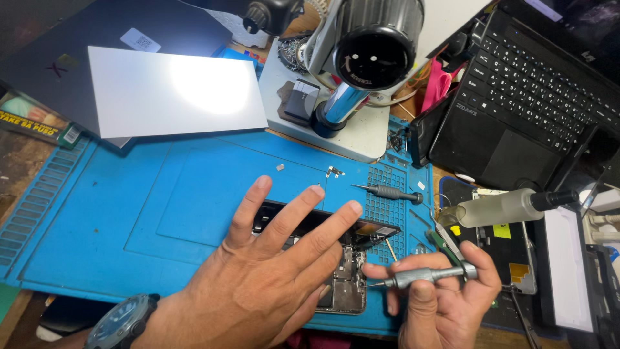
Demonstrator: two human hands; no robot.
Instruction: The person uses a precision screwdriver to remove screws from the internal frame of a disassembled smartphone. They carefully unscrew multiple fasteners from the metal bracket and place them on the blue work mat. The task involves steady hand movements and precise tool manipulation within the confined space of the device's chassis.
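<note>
Opened phone (349, 284) is lying near the front edge of the blue work mat (161, 213), w/ its dark frame running diagonally up-right and bare metal/board parts showing at the lower end. Much of it is sitting hidden under the left hand (271, 271).

Left hand is hovering or resting over the phone, fingers spread wide, palm down, gripping nothing; can't tell if it's pressing. Watch on that wrist.

Right hand (445, 304) is pinching a grey precision screwdriver (420, 276) btwn thumb and fingers, tip pointing left at the phone's right edge, just beside the board.

Room: mat is lying open to the left and center, big bare blue area. Right side is getting tight; mat's gridded strip (387, 207) is sitting just beside the phone, w/ a second screwdriver (387, 192) lying on it. Small metal bracket (334, 171) and a tiny part (280, 167) are lying loose on the mat above the fingers.

Further out: microscope (365, 52) on a white base (361, 136) is standing at the mat's back edge. White panel (171, 90) is resting on a dark laptop lid (84, 45), back left. Open black laptop (523, 97) is sitting right, off the mat. Clear squeeze bottle (497, 208) w/ yellowish liquid inside, black cap, is lying tilted right of the mat, above the right hand.
</note>
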